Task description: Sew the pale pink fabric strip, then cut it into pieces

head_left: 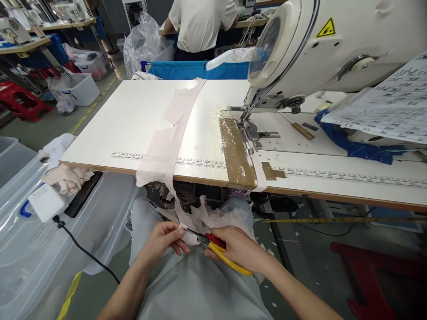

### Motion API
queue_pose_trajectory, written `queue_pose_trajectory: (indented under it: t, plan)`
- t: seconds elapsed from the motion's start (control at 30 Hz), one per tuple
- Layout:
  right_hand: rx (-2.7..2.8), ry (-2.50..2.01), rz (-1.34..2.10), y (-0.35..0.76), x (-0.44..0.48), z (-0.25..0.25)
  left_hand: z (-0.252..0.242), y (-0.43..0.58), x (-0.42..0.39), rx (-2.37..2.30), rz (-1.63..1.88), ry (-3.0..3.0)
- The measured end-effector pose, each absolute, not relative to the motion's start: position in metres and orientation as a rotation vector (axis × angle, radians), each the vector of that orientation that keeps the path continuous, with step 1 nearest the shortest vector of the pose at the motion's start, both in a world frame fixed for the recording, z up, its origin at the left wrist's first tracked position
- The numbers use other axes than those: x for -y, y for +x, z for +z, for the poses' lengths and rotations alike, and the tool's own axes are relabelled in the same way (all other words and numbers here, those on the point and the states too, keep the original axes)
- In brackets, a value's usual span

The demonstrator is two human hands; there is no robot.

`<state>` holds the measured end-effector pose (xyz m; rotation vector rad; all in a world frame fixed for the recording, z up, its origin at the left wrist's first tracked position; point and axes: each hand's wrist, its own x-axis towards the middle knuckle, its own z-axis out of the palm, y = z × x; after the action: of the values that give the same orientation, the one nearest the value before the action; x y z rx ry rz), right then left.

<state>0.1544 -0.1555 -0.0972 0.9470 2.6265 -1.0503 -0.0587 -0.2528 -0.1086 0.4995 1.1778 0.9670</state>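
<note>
Over my lap, my left hand (170, 237) pinches the edge of a pale pink fabric piece (191, 222). My right hand (235, 246) grips scissors (224, 254) with one yellow and one red handle. Their blades point left and meet the fabric beside my left fingertips; whether they are cutting through it cannot be made out. From my lap the fabric runs up over the table edge, where a long pale pink strip (167, 142) lies across the white tabletop. A narrow pale strip (259, 171) hangs below the sewing machine's presser foot (245, 120).
The sewing machine (300, 49) stands over the table (116, 120) at right. A wooden-handled tool (302, 130) lies behind its needle area. To the left, a clear plastic bin (106, 222) carries a white charger (47, 202) and a dark phone (83, 194). Another person (202, 26) sits beyond.
</note>
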Motion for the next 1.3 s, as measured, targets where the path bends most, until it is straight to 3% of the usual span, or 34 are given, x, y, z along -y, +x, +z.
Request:
queue_pose_trajectory:
  t: [0.33, 0.73, 0.83, 0.97, 1.1, 1.23, 1.3]
  plan:
    - [-2.702, 0.911, -0.876, 0.147, 0.154, -0.091, -0.107, -0.058, 0.251, -1.178, 0.938, 0.495]
    - [-2.647, 0.998, -1.028, 0.152, 0.157, -0.102, -0.109, -0.058, 0.250, -1.172, 0.921, 0.476]
    - [-2.647, 1.067, -1.139, 0.151, 0.158, -0.102, -0.110, -0.052, 0.249, -1.190, 0.902, 0.498]
    - [-2.673, 1.097, -1.573, 0.143, 0.163, -0.103, -0.104, -0.034, 0.245, -1.160, 0.865, 0.563]
    - [-2.735, 1.143, -1.769, 0.144, 0.168, -0.102, -0.072, -0.041, 0.224, -1.223, 0.776, 0.933]
    - [-2.849, 1.341, -1.623, 0.166, 0.171, -0.094, -0.019, -0.079, 0.162, -1.800, 0.830, 1.613]
    - [-2.819, 1.463, -1.642, 0.180, 0.172, -0.087, 0.001, -0.095, 0.120, -2.057, 0.631, 1.898]
